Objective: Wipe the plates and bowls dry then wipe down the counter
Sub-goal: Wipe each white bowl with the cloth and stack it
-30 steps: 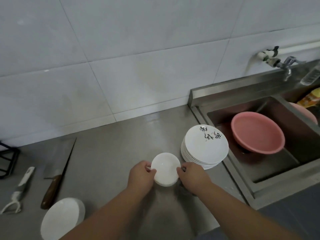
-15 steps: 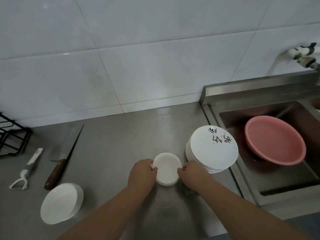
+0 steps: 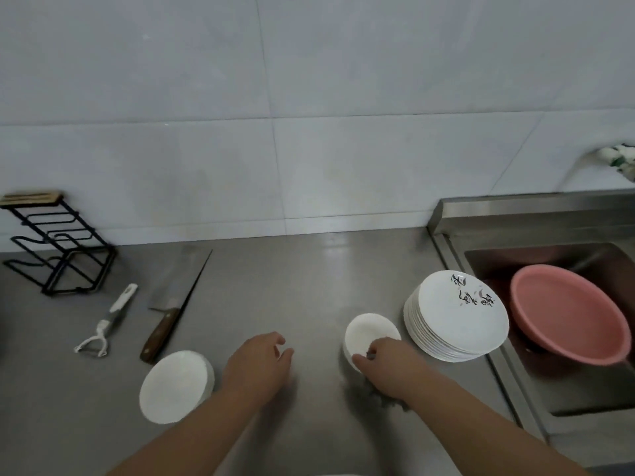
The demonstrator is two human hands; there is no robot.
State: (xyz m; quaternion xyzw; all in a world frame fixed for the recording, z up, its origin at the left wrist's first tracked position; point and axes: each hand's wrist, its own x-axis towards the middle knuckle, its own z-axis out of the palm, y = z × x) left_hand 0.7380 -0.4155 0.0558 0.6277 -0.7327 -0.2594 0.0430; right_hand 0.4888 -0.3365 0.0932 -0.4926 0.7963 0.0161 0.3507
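Observation:
A small white bowl (image 3: 368,332) sits on the steel counter (image 3: 292,290), just left of a tall stack of white plates (image 3: 455,316) whose top plate has black writing. My right hand (image 3: 390,367) grips the bowl's near rim, and a bunched grey cloth (image 3: 390,400) shows under its palm. My left hand (image 3: 257,364) hovers apart from the bowl to its left, fingers loosely curled and holding nothing. Another stack of white bowls (image 3: 175,386) stands to the left of that hand.
A cleaver (image 3: 171,304) and a white peeler (image 3: 106,324) lie at the left, with a black wire rack (image 3: 58,245) behind them. To the right is the sink (image 3: 584,407) holding a pink basin (image 3: 567,314). A tap (image 3: 618,159) pokes in at the right edge.
My left hand has let go of the small bowl and moved left, away from it. My right hand stays on the bowl. The view has swung left, showing the rack.

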